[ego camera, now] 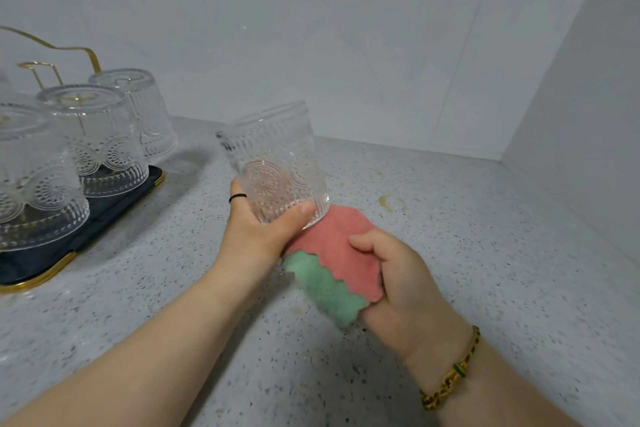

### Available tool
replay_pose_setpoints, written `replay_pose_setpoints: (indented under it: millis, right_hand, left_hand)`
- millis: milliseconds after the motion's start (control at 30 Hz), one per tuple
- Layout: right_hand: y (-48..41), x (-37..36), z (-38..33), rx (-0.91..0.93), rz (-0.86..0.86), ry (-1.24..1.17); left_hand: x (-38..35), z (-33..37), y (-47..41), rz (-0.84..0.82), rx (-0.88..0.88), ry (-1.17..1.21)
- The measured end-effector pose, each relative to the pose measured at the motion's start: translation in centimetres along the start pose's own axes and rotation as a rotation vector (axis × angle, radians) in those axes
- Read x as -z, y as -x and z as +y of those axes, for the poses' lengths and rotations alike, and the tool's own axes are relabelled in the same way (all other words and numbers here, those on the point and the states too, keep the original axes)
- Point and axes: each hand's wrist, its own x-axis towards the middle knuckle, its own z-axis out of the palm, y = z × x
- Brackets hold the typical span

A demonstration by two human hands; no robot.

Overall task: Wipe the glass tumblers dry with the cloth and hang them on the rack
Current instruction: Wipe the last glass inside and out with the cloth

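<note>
Wiping step, centre frame. Left hand (258,229) grips the tumbler (273,163) round its lower wall, mouth up & tilted away. Right hand (401,274) clutches the pink/green cloth (332,253), which seems pressed vs. the glass base. Three hung tumblers (93,128) sit inverted on the rack (20,265) at left edge. Next, prob.: finish the wipe, flip the glass mouth-down, carry it left to a free peg. Needs a firm hold, as ribbed glass may be slick. Can't tell if the inside is dry. Rack is cut off at left, so free pegs unclear. Right fingertips are hidden under the cloth.
</note>
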Motion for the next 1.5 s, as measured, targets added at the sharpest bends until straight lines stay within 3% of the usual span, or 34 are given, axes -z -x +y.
replay_pose_setpoints:
  millis: [133, 267, 467, 567, 700, 900, 1033, 1133, 1200, 1333, 1433, 1500]
  right_hand:
    - [0.1, 0.1, -0.9, 0.055, 0.174, -0.010]
    - [0.0, 0.1, -0.5, 0.058, 0.075, -0.100]
    - [0.4, -0.5, 0.1, -0.033, 0.014, -0.008]
    - [0.7, -0.3, -1.0, 0.009, 0.102, 0.066]
    - [0.3, 0.2, -1.7, 0.040, 0.169, -0.004]
    - [-0.1, -0.2, 0.3, -0.008, -0.032, -0.100]
    - [0.1, 0.1, -0.2, -0.048, -0.012, -0.008]
    - [-0.3, 0.7, -0.7, -0.055, 0.103, 0.140]
    - [-0.4, 0.9, -1.0, -0.044, 0.154, 0.114]
    - [-0.3, 1.0, -2.2, 0.222, 0.400, 0.081]
    - [0.2, 1.3, -3.6, 0.475, 0.404, 0.092]
    - [0.7, 1.2, -3.9, 0.650, 0.381, 0.272]
  left_hand:
    - [0.2, 0.1, 0.2, -0.022, -0.045, -0.069]
    - [-0.2, 0.0, 0.6, -0.105, -0.022, -0.098]
    - [0.0, 0.5, 0.4, -0.037, -0.017, -0.055]
    - [0.5, 0.7, 0.2, 0.027, -0.017, -0.027]
    - [0.3, 0.5, 0.7, -0.071, -0.061, -0.119]
    - [-0.8, 0.2, 1.2, -0.080, -0.063, -0.167]
    - [-0.2, 0.6, 0.4, -0.024, -0.046, -0.137]
    - [0.3, 1.0, 0.2, -0.008, -0.018, -0.120]
    - [0.5, 1.1, 0.3, -0.023, -0.020, -0.155]
    - [0.7, 1.6, 0.5, -0.069, -0.052, -0.280]
    - [0.8, 1.2, 0.5, -0.175, -0.055, -0.383]
    - [0.8, 0.8, 0.6, -0.228, -0.044, -0.437]
